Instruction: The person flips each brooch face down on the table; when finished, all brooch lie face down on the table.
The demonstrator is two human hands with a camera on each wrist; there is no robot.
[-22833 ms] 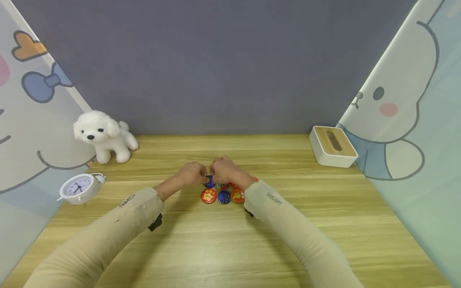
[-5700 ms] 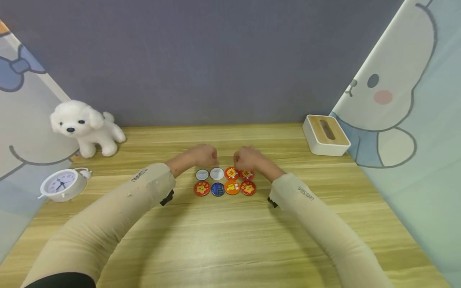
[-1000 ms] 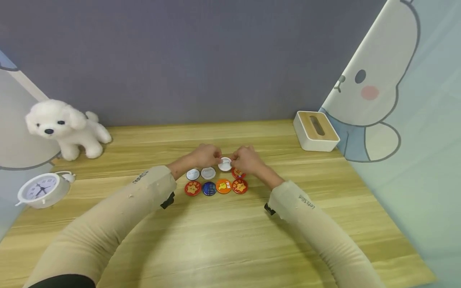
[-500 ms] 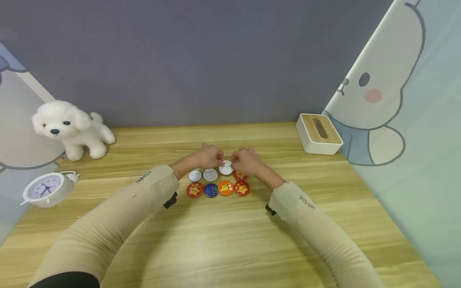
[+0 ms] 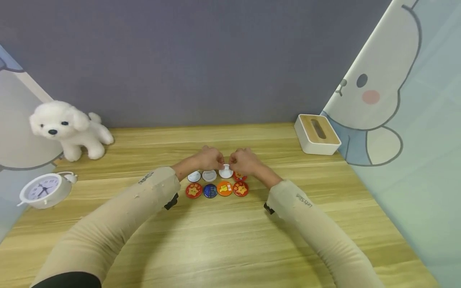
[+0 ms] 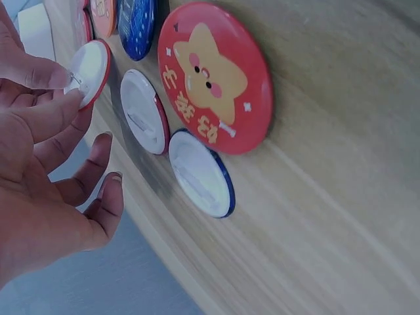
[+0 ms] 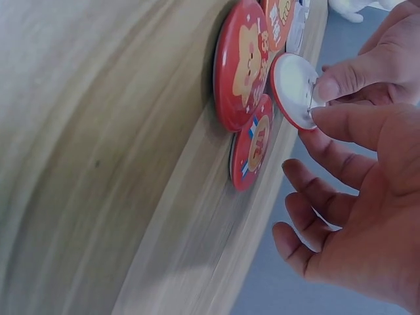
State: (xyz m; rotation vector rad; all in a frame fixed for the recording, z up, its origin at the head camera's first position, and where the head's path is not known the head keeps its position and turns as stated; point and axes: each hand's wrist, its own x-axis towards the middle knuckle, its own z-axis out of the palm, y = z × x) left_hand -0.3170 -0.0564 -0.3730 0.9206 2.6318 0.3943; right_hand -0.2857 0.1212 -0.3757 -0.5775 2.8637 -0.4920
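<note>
Room on tbl (image 5: 216, 240) btwn sleeves (image 5: 115, 222) — badges (image 5: 225, 188) block fwd, clock (image 5: 45, 191) far L.

Red-rimmed white badge (image 7: 293, 88), yellow-starred red badge (image 6: 216, 79), wood-grained table (image 5: 230, 240)

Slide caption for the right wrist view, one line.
Left hand and right hand meet at the pin on a badge's white back, beside a red star badge lying face up.

Right sleeve (image 5: 324, 236): marked "Let's Slim". Red star badge (image 6: 216, 85): marked "好孩子". Clock dial (image 5: 43, 189): bears hour numerals, too small to read reliably
</note>
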